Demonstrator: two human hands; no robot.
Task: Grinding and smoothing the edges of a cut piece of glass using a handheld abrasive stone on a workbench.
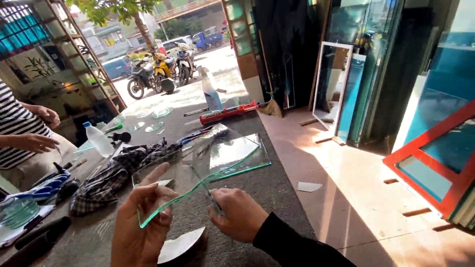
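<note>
My left hand (141,225) and my right hand (237,212) both grip a clear glass pane (222,153) with a green, curved cut edge, held above the grey worktable (269,190). The left fingers pinch the near left corner; the right fingers pinch the curved edge near its middle. A small cut-off glass piece (180,244) lies on the table under my hands.
A checked cloth (116,170), a plastic bottle (98,138), a spray bottle (212,93), a red caulking gun (227,112), round glass pieces (161,112) and tools lie on the table. A person in a striped shirt (17,131) stands at the left. Framed mirrors (334,89) lean at the right.
</note>
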